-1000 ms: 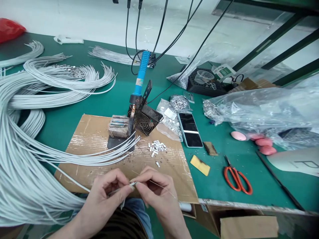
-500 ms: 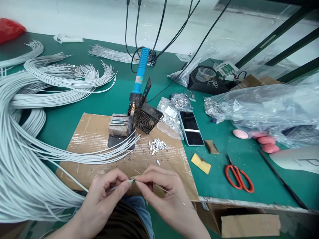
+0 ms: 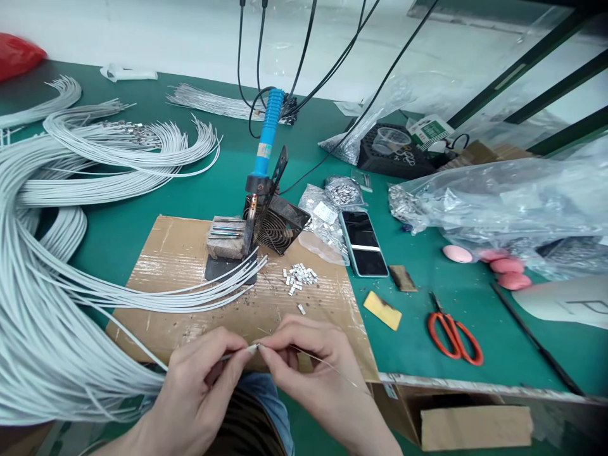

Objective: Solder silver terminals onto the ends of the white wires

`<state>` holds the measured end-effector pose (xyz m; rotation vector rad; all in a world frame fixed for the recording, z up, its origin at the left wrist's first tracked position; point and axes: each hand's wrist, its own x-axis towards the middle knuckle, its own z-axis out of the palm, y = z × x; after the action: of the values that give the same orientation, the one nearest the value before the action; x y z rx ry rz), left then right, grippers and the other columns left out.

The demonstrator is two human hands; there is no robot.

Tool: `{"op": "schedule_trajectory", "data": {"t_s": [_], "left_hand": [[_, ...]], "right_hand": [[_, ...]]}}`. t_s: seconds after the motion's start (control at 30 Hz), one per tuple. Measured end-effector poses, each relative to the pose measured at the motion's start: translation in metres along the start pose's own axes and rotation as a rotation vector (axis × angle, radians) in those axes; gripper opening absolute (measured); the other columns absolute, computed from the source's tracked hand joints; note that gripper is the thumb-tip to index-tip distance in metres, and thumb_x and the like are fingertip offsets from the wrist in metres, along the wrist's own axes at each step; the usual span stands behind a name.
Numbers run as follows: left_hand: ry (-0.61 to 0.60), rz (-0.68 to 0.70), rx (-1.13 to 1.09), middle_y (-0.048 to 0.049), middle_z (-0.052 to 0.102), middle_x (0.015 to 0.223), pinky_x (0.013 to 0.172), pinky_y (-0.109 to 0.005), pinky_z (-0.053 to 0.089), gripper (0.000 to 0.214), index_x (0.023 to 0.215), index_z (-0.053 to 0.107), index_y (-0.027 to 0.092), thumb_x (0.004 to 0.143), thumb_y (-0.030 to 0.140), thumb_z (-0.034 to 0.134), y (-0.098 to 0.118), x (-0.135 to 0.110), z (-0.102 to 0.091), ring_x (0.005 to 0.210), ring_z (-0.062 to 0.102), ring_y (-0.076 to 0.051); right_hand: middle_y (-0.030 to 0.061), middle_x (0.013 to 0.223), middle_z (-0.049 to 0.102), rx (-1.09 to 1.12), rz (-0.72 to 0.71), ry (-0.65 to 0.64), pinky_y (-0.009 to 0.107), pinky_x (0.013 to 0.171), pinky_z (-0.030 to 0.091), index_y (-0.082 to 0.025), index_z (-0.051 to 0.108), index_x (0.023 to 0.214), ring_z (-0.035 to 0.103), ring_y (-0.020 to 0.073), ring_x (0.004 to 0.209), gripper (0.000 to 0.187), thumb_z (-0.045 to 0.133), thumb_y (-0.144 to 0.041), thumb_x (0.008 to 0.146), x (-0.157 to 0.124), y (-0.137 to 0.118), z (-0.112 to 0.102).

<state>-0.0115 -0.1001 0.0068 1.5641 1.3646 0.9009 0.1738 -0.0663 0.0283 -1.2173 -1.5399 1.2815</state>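
Note:
My left hand (image 3: 197, 380) pinches the end of a white cable (image 3: 251, 348) between thumb and forefinger, just above my lap. Against that end the thumb and forefinger of my right hand (image 3: 318, 370) are pressed together; the tiny piece at their tips is too small to make out. A thin silvery wire (image 3: 329, 364) runs through the right hand and trails over its back. Just beyond the hands, small metal terminals (image 3: 300, 276) lie loose on a cardboard sheet (image 3: 190, 329). Other white cables (image 3: 156, 297) spread across the cardboard from the left.
A soldering iron (image 3: 268, 133) stands in its holder behind the cardboard, its tip pointing down. To the right lie a phone (image 3: 365, 244), a yellow sponge (image 3: 382, 310) and orange-handled scissors (image 3: 455, 335). Plastic bags (image 3: 503, 196) fill the back right. A big cable bundle (image 3: 52, 329) covers the left.
Both hands stay together, with the cable end shifted very slightly and the left hand turned a little. The thin wire has moved a little in the right hand.

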Motion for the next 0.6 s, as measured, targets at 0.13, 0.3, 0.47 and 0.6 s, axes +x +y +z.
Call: {"op": "schedule_trajectory", "data": {"t_s": [0.13, 0.3, 0.47, 0.6], "left_hand": [[0.167, 0.030, -0.057, -0.0002, 0.068, 0.064, 0.057, -0.027, 0.042, 0.015, 0.081, 0.074, 0.024, 0.094, 0.019, 0.068, 0.004, 0.000, 0.009, 0.053, 0.055, -0.015], [0.040, -0.247, -0.438, 0.0030, 0.052, 0.056, 0.048, -0.023, 0.031, 0.039, 0.072, 0.064, 0.020, 0.099, 0.048, 0.064, 0.005, 0.002, 0.021, 0.049, 0.042, -0.011], [-0.068, -0.434, -0.753, 0.0087, 0.041, 0.055, 0.043, -0.018, 0.017, 0.051, 0.069, 0.055, 0.018, 0.086, 0.061, 0.077, 0.003, 0.009, 0.025, 0.047, 0.021, -0.005], [-0.060, -0.606, -0.766, 0.0096, 0.047, 0.054, 0.043, -0.016, 0.010, 0.052, 0.079, 0.063, 0.017, 0.075, 0.064, 0.085, 0.004, 0.017, 0.017, 0.044, 0.011, -0.001]], "right_hand": [[-0.0022, 0.056, 0.056, 0.160, 0.018, 0.146, 0.020, 0.045, 0.035, -0.019, 0.079, 0.064, 0.047, 0.0090, 0.050, 0.015, 0.077, -0.015, 0.078, 0.001, 0.009, 0.009], [-0.0046, 0.059, 0.052, 0.342, -0.010, 0.383, 0.021, 0.037, 0.031, -0.019, 0.072, 0.068, 0.038, 0.0063, 0.039, 0.032, 0.074, -0.040, 0.092, -0.013, 0.039, 0.046], [0.0016, 0.067, 0.064, 0.176, -0.088, 0.578, 0.026, 0.056, 0.049, -0.022, 0.075, 0.074, 0.058, 0.0155, 0.061, 0.027, 0.071, -0.038, 0.095, -0.025, 0.056, 0.070], [0.0046, 0.068, 0.072, -0.094, -0.022, 0.582, 0.031, 0.056, 0.052, -0.024, 0.083, 0.078, 0.063, 0.0195, 0.059, 0.025, 0.076, -0.046, 0.086, -0.021, 0.068, 0.014]]}}
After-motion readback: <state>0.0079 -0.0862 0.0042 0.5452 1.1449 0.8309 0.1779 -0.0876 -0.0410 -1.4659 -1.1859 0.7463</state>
